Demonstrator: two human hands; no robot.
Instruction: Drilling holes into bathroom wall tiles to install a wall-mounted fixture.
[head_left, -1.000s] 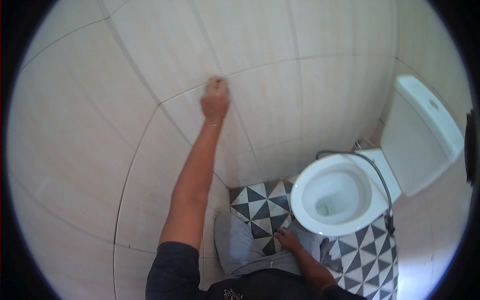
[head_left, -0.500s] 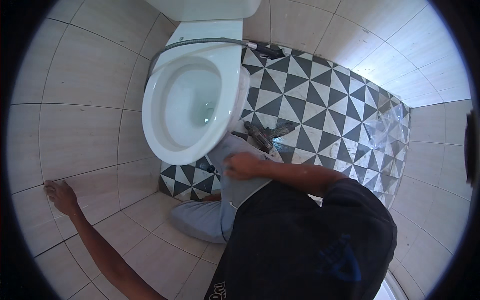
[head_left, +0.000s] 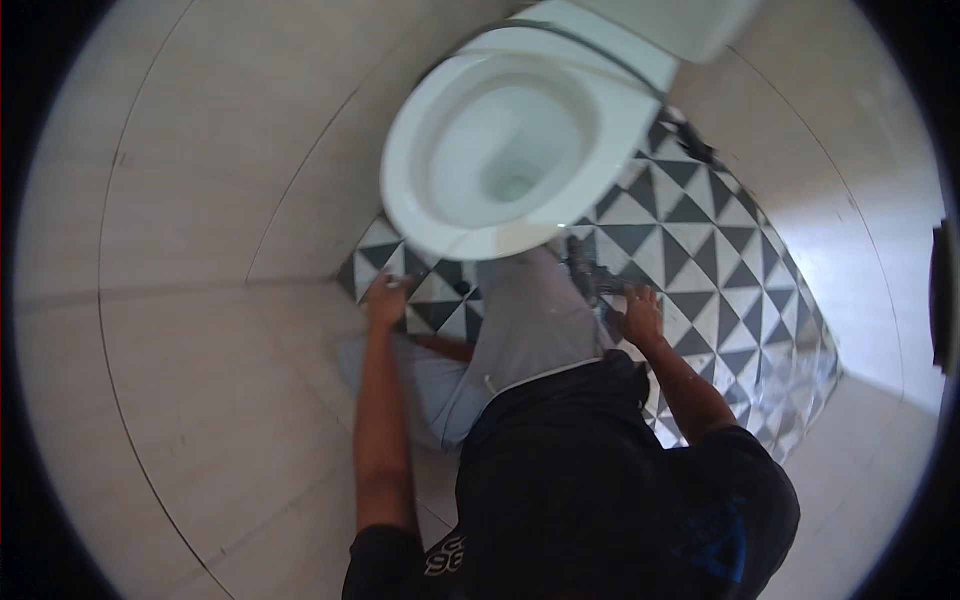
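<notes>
My left hand (head_left: 386, 298) is low over the patterned floor, left of the toilet bowl (head_left: 398, 205). Its fingers look drawn together, with a small pale spot at the tips; blur hides what that is. On the right, my right hand (head_left: 640, 318) reaches down with its fingers apart. It is beside a dark, dirty tool shaped like a power drill (head_left: 597, 282), which lies on the floor right of my grey-trousered leg (head_left: 535, 315). Whether the fingers touch this tool is unclear.
A grey hose (head_left: 600, 50) runs across the back of the bowl to a dark spray head (head_left: 692, 143) by the wall. A crumpled clear plastic sheet (head_left: 785, 385) lies at the right. Tiled walls (head_left: 200, 200) stand close around the toilet.
My left hand has left the wall tiles and come down to the floor by the bowl. My right hand has moved from my leg to beside the tool. The view has turned and shifted left.
</notes>
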